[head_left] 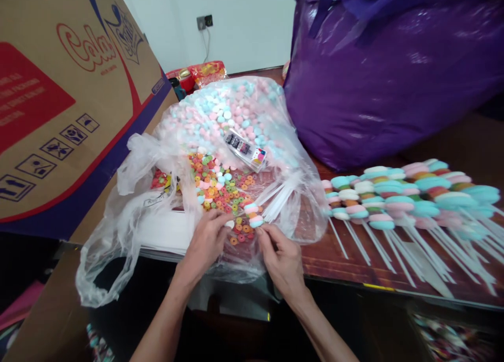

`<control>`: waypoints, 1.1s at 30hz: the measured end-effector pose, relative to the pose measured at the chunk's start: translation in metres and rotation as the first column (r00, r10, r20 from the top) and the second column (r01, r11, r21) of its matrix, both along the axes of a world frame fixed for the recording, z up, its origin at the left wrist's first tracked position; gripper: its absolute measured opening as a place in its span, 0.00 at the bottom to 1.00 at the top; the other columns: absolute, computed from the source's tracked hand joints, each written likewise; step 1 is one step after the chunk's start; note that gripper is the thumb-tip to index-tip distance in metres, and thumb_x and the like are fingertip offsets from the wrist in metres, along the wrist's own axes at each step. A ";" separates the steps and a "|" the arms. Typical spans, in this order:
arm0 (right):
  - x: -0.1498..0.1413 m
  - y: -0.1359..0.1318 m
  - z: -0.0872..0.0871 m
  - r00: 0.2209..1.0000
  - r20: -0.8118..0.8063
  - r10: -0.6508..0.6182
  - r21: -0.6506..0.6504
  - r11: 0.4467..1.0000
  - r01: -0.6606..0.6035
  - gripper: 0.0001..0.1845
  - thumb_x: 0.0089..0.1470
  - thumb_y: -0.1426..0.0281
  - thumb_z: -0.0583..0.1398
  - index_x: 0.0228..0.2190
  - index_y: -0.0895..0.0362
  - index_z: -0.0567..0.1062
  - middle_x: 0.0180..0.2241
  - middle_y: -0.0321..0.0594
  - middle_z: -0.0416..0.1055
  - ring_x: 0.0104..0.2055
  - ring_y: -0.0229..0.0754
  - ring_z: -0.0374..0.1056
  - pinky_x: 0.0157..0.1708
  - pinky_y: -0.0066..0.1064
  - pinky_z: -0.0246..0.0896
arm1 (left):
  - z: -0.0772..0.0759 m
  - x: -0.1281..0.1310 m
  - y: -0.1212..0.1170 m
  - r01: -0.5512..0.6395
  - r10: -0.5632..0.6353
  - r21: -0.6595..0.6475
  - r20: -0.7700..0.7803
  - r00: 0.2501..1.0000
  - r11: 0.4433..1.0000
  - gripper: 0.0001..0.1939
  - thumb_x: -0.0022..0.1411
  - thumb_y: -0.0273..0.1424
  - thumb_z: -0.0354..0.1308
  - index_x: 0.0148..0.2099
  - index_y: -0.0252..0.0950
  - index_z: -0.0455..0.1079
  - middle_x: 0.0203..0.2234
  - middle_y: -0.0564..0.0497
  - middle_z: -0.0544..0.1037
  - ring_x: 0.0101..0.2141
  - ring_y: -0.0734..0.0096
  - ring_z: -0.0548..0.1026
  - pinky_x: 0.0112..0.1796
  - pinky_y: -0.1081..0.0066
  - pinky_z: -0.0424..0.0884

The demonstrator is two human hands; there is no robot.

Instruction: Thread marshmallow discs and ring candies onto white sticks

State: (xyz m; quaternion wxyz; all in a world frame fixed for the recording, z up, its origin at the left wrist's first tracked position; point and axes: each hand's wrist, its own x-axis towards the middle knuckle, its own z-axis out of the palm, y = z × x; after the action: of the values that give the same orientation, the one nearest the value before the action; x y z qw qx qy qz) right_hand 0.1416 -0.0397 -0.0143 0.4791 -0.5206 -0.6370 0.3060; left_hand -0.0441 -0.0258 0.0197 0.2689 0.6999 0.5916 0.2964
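Note:
My right hand [281,254] is closed in a pinch at the lower end of a candy skewer [253,215], threaded with pink, white and blue marshmallows; its stick is mostly hidden by my fingers. To its left, my left hand [208,237] has its thumb and forefinger closed around a small white marshmallow [229,224]. Under and beyond both hands, colourful ring-shaped candies [238,199] lie scattered on clear plastic. A bundle of white sticks [279,197] rests just past my right hand.
A large clear bag of pastel marshmallows [236,105] lies behind, with a small printed packet [246,149] on it. Finished marshmallow skewers [394,194] are piled at right. A cardboard box [59,99] stands left, a purple bag [386,78] at back right. White sheets [167,231] lie near the front edge.

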 end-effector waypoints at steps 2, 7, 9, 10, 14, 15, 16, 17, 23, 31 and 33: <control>-0.001 0.000 0.001 1.000 -0.003 -0.006 0.020 1.000 0.006 0.11 0.65 0.66 0.55 0.33 0.56 0.76 0.22 0.32 0.68 0.21 0.34 0.62 0.23 0.24 0.57 | 0.002 0.001 -0.002 0.069 -0.066 0.011 -0.140 0.988 0.998 0.18 0.65 0.22 0.50 0.49 0.40 0.77 0.41 0.45 0.76 0.44 0.63 0.74 0.47 0.64 0.71; -0.001 0.001 0.002 1.000 0.029 -0.004 0.044 0.999 0.003 0.12 0.65 0.67 0.55 0.33 0.56 0.76 0.23 0.32 0.70 0.21 0.34 0.62 0.23 0.25 0.57 | 0.003 0.005 0.003 0.173 -0.169 -0.018 -0.320 0.932 0.985 0.19 0.63 0.22 0.53 0.52 0.42 0.76 0.40 0.46 0.74 0.42 0.62 0.73 0.47 0.63 0.71; 0.000 0.001 0.002 0.999 0.040 -0.003 0.047 0.999 0.001 0.12 0.65 0.67 0.55 0.33 0.56 0.75 0.23 0.32 0.70 0.21 0.34 0.62 0.23 0.24 0.57 | 0.001 0.004 0.005 0.182 -0.176 -0.011 -0.304 0.936 0.983 0.18 0.63 0.21 0.53 0.49 0.41 0.77 0.40 0.46 0.75 0.42 0.62 0.73 0.46 0.63 0.71; 0.000 0.001 0.002 0.999 0.040 -0.004 0.050 0.999 0.002 0.12 0.65 0.67 0.55 0.33 0.56 0.75 0.23 0.32 0.70 0.21 0.34 0.62 0.24 0.24 0.58 | 0.000 0.003 0.006 0.171 -0.165 -0.005 -0.273 0.948 0.985 0.17 0.63 0.21 0.52 0.48 0.40 0.77 0.39 0.46 0.76 0.42 0.62 0.74 0.46 0.64 0.71; 0.000 0.000 0.002 0.999 0.036 -0.014 0.060 0.998 0.012 0.11 0.65 0.68 0.55 0.33 0.56 0.75 0.23 0.32 0.70 0.21 0.34 0.63 0.24 0.24 0.58 | -0.002 0.002 0.015 -0.013 0.013 0.012 -0.019 1.000 1.000 0.13 0.64 0.25 0.54 0.47 0.37 0.77 0.41 0.46 0.80 0.42 0.62 0.77 0.46 0.65 0.72; 0.000 0.000 0.002 0.999 0.038 -0.018 0.061 0.998 0.016 0.11 0.65 0.68 0.55 0.33 0.56 0.76 0.23 0.32 0.70 0.21 0.34 0.63 0.24 0.24 0.58 | -0.001 0.002 0.020 -0.083 0.082 0.020 0.039 0.996 0.996 0.13 0.64 0.26 0.55 0.47 0.37 0.77 0.42 0.46 0.81 0.42 0.62 0.77 0.46 0.65 0.72; -0.001 0.000 0.002 0.999 0.040 -0.021 0.062 0.998 0.018 0.11 0.64 0.68 0.55 0.33 0.56 0.76 0.23 0.32 0.70 0.21 0.34 0.64 0.24 0.24 0.58 | 0.000 0.003 0.027 -0.150 0.147 0.033 0.078 0.986 0.988 0.13 0.64 0.26 0.55 0.48 0.37 0.76 0.42 0.46 0.81 0.42 0.62 0.78 0.46 0.65 0.72; -0.001 0.000 0.002 0.999 0.041 -0.021 0.062 0.998 0.019 0.11 0.64 0.68 0.55 0.33 0.56 0.76 0.23 0.32 0.70 0.22 0.34 0.64 0.24 0.23 0.58 | 0.002 0.004 0.035 -0.206 0.200 0.052 0.093 0.975 0.977 0.13 0.64 0.26 0.54 0.47 0.36 0.76 0.41 0.46 0.81 0.41 0.62 0.78 0.45 0.65 0.72; -0.001 0.001 0.000 1.000 0.023 -0.007 0.069 0.998 0.005 0.11 0.65 0.69 0.55 0.34 0.57 0.76 0.23 0.32 0.69 0.22 0.33 0.64 0.26 0.23 0.58 | 0.011 0.014 0.093 -0.260 0.288 0.159 -0.188 0.939 0.952 0.12 0.63 0.23 0.52 0.44 0.34 0.76 0.41 0.42 0.79 0.44 0.59 0.76 0.48 0.63 0.70; -0.001 0.002 -0.001 0.999 0.035 0.002 0.079 0.997 -0.005 0.11 0.65 0.69 0.56 0.33 0.58 0.76 0.22 0.31 0.68 0.22 0.33 0.62 0.25 0.22 0.56 | 0.009 0.036 0.125 -0.144 0.103 -0.017 -0.616 0.781 0.989 0.16 0.65 0.23 0.47 0.48 0.33 0.75 0.47 0.36 0.77 0.50 0.52 0.74 0.49 0.61 0.68; -0.002 0.002 -0.001 0.999 0.037 0.005 0.088 0.996 -0.008 0.11 0.65 0.69 0.56 0.33 0.58 0.76 0.22 0.31 0.68 0.22 0.33 0.63 0.25 0.22 0.56 | 0.012 0.038 0.128 -0.157 0.099 -0.037 -0.630 0.771 0.987 0.17 0.65 0.24 0.47 0.48 0.33 0.75 0.48 0.35 0.76 0.50 0.51 0.74 0.48 0.60 0.69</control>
State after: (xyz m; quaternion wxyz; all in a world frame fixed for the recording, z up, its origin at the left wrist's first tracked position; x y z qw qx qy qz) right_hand 0.1399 -0.0375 -0.0151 0.4888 -0.5025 -0.6602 0.2697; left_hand -0.0063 0.1020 0.0312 0.0671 0.7041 0.7058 0.0388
